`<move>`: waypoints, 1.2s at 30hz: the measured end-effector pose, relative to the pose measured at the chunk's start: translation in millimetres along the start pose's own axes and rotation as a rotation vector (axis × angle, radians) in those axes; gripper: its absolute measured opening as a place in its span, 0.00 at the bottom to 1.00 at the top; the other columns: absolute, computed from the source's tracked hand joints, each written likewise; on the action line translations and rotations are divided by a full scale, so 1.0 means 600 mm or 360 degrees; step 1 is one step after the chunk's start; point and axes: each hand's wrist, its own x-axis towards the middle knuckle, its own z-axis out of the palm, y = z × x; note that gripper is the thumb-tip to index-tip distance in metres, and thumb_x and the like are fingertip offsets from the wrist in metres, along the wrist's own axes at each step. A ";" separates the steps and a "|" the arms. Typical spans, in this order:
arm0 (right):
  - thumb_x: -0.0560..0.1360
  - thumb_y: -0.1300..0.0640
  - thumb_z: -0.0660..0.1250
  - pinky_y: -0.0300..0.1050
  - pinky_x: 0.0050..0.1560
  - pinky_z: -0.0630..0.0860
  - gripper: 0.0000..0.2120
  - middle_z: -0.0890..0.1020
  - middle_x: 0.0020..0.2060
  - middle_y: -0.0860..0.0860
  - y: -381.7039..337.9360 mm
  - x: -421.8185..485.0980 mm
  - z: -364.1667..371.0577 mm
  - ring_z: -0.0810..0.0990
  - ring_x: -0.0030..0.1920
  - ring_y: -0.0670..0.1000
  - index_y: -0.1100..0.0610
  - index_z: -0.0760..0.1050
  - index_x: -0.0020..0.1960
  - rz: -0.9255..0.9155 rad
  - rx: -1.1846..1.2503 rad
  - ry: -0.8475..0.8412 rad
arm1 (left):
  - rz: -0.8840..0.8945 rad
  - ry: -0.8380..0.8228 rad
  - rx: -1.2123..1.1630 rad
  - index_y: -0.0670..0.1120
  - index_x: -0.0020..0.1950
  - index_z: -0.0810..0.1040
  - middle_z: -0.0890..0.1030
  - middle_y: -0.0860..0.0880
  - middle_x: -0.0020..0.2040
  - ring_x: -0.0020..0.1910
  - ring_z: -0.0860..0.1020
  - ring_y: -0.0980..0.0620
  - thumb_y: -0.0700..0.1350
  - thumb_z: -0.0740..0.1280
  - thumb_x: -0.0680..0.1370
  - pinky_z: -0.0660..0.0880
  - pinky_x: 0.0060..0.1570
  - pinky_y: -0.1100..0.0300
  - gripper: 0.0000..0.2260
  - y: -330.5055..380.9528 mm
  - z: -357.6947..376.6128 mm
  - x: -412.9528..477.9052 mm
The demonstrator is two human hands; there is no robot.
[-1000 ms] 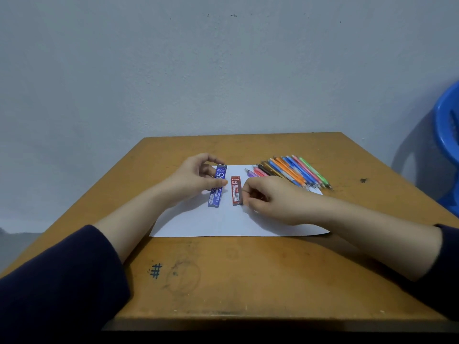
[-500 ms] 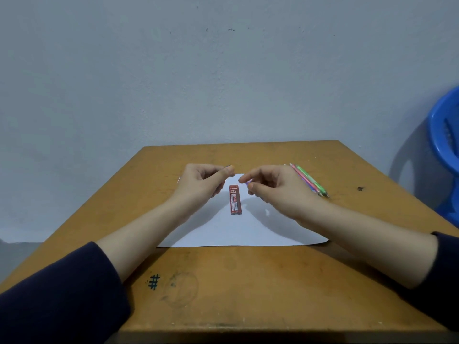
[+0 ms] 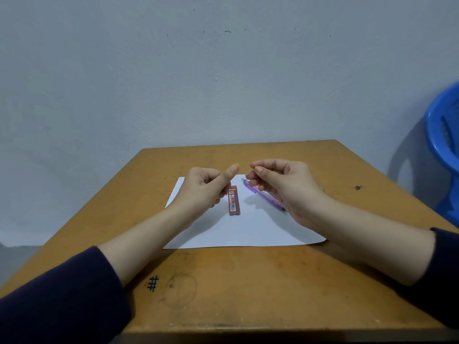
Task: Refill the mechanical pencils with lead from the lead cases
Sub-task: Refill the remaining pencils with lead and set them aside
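A red lead case (image 3: 234,200) marked 2B lies lengthwise on a white sheet of paper (image 3: 248,232). My left hand (image 3: 205,192) hovers just left of it, fingers curled into the palm and thumb stretched forward. The blue lead case it took is hidden inside the hand. My right hand (image 3: 285,189) is raised to the right of the red case. Its curled fingers hold a purple mechanical pencil (image 3: 263,196), which slants from the fingertips down under the palm. The thumb and forefinger are pinched together above the pencil's far end. This hand hides the other pencils.
The paper lies on a worn wooden table (image 3: 248,289) with a pen-drawn hash mark (image 3: 152,283) near the front. A grey wall stands right behind the table. A blue plastic chair (image 3: 444,145) stands off the table's right side.
My left hand lifted the blue lead case off the paper. My right hand rose from the paper with a purple pencil and now covers the row of coloured pencils.
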 end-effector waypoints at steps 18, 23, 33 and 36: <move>0.75 0.68 0.65 0.39 0.44 0.77 0.06 0.83 0.34 0.55 -0.004 -0.008 0.007 0.80 0.36 0.50 0.61 0.80 0.44 -0.0033 0.0208 -0.0086 | 0.0111 -0.0133 -0.0095 0.52 0.36 0.83 0.74 0.46 0.32 0.31 0.68 0.51 0.48 0.61 0.81 0.64 0.38 0.55 0.16 -0.004 0.008 -0.005; 0.74 0.69 0.65 0.37 0.43 0.78 0.07 0.83 0.35 0.55 -0.001 -0.008 0.008 0.80 0.35 0.50 0.61 0.80 0.44 -0.0062 0.0192 -0.0068 | 0.0092 -0.0122 -0.0066 0.49 0.43 0.82 0.78 0.57 0.30 0.29 0.73 0.61 0.47 0.60 0.81 0.68 0.36 0.64 0.13 0.000 0.013 -0.008; 0.75 0.70 0.64 0.38 0.46 0.79 0.08 0.84 0.35 0.56 0.000 -0.004 0.004 0.81 0.36 0.49 0.61 0.80 0.43 -0.0090 0.0133 -0.0096 | 0.0047 -0.0062 -0.0080 0.49 0.41 0.82 0.79 0.57 0.29 0.29 0.73 0.61 0.47 0.61 0.81 0.69 0.36 0.63 0.13 0.002 0.016 -0.009; 0.75 0.70 0.64 0.38 0.45 0.79 0.09 0.84 0.35 0.55 0.001 -0.003 0.004 0.81 0.36 0.49 0.61 0.80 0.42 -0.0100 0.0126 -0.0100 | 0.0035 -0.0054 -0.0080 0.49 0.42 0.82 0.80 0.56 0.30 0.29 0.74 0.61 0.47 0.61 0.81 0.69 0.39 0.59 0.12 0.004 0.016 -0.010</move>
